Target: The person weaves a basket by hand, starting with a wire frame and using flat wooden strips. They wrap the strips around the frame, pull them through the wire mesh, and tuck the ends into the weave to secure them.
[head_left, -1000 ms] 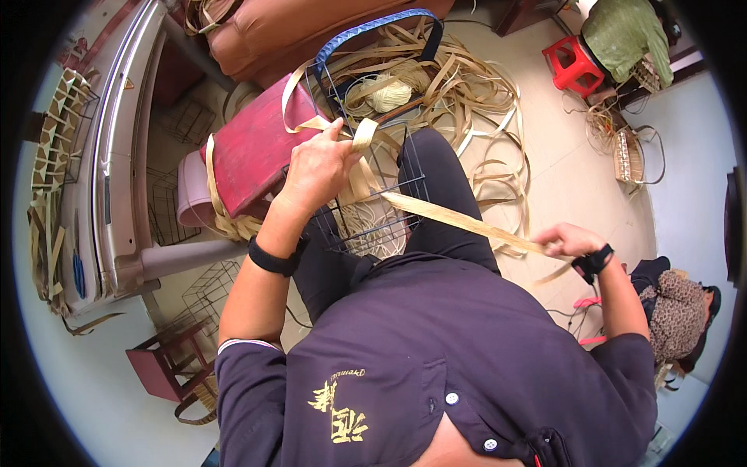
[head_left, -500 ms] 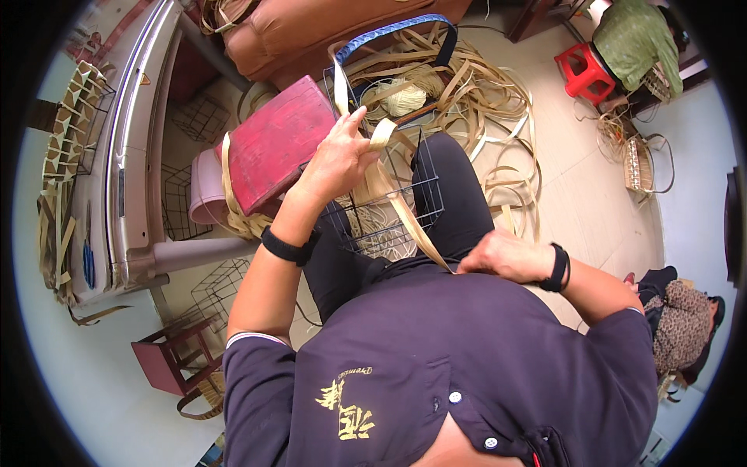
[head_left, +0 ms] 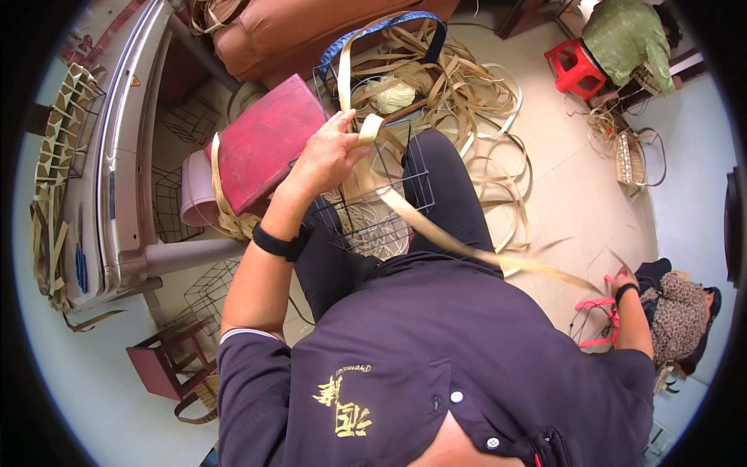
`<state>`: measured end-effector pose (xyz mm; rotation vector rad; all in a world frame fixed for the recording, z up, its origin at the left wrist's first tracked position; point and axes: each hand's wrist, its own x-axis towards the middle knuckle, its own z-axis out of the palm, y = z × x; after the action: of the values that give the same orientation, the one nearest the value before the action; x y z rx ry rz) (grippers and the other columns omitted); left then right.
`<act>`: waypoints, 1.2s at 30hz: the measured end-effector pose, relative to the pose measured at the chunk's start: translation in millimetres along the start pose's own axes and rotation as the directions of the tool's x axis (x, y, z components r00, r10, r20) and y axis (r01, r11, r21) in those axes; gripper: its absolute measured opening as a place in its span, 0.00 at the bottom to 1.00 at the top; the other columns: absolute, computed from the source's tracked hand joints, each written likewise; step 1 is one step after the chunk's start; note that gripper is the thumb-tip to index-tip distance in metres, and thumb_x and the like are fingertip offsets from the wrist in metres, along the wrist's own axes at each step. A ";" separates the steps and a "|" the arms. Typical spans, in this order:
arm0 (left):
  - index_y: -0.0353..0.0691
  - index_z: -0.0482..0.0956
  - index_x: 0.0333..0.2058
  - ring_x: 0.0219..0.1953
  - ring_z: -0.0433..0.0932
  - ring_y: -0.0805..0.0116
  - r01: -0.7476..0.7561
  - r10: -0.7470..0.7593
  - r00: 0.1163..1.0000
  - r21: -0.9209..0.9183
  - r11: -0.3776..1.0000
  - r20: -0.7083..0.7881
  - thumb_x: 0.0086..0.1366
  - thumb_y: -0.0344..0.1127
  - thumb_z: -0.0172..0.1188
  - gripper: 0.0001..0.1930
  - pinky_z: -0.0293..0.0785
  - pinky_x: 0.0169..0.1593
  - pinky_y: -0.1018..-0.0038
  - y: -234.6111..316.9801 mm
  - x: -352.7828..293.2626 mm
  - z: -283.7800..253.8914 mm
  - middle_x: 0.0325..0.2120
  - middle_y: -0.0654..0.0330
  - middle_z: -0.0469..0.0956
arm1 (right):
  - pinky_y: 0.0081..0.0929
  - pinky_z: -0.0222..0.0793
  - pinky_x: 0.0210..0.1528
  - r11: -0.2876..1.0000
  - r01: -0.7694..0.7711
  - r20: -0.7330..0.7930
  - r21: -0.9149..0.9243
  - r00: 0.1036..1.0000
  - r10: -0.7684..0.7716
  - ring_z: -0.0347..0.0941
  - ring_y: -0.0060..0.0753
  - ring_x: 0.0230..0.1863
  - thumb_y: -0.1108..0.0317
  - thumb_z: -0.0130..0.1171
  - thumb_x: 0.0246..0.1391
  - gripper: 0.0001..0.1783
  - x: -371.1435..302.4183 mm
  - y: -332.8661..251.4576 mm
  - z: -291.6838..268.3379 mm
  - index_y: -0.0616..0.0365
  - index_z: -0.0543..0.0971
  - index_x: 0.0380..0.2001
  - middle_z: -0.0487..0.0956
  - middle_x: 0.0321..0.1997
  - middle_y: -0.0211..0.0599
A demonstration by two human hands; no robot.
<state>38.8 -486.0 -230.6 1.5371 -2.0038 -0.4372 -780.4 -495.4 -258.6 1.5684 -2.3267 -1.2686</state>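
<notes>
My left hand [head_left: 331, 159] is closed on a flat tan woven strip [head_left: 436, 231] beside a black wire basket frame [head_left: 430, 205] between my knees. One length of strip rises from its fingers toward a blue-wrapped handle [head_left: 380, 26]; a small loop curls beside the thumb. The strip runs across my lap to my right hand [head_left: 622, 282], stretched far out to the right. That hand is slightly smeared, its fingers closed at the strip's end. Just below it are bright pink straps [head_left: 597, 341].
A red box-like block [head_left: 268, 144] and a pink bucket [head_left: 201, 191] stand at left, by a metal-edged table [head_left: 128, 156]. Loose strips [head_left: 475, 101] and a ball of cord [head_left: 391, 95] lie ahead. A person [head_left: 626, 39] sits on a red stool [head_left: 574, 68]; another person [head_left: 685, 323] is at far right.
My right hand has swung from my lap far out to the right, drawing the strip out with it. My left hand stays near the frame, still gripping the strip.
</notes>
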 end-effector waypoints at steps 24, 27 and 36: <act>0.44 0.86 0.40 0.48 0.78 0.55 0.114 -0.119 0.992 -0.136 0.984 -0.028 0.60 0.34 0.64 0.09 0.75 0.51 0.67 -1.0 -5.7 0.7 0.57 0.51 0.71 | 0.30 0.70 0.25 0.805 0.477 0.583 0.353 0.560 -0.588 0.73 0.26 0.21 0.67 0.57 0.52 0.07 -5.7 -91.6 -33.0 0.49 0.84 0.25 0.80 0.23 0.32; 0.43 0.86 0.40 0.47 0.79 0.54 0.115 -0.119 0.992 -0.132 0.985 -0.027 0.60 0.33 0.64 0.09 0.75 0.51 0.67 -0.3 -2.2 2.0 0.57 0.50 0.71 | 0.36 0.76 0.37 0.726 0.616 0.544 -0.305 0.738 -0.399 0.80 0.40 0.34 0.59 0.59 0.51 0.11 13.6 -74.3 -28.0 0.50 0.85 0.29 0.84 0.32 0.41; 0.37 0.84 0.39 0.49 0.79 0.54 0.083 -0.094 0.994 -0.182 0.980 -0.051 0.59 0.29 0.63 0.09 0.75 0.52 0.67 -3.9 -3.0 3.3 0.56 0.50 0.72 | 0.25 0.68 0.55 -0.384 0.731 -0.606 0.564 0.051 -0.794 0.72 0.23 0.50 0.73 0.55 0.56 0.28 -105.4 -362.6 -296.8 0.57 0.69 0.62 0.77 0.55 0.35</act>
<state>40.3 -484.5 -236.1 1.5129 -1.8037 -0.5851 -322.0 -638.5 -260.7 4.0265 -1.3127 0.4337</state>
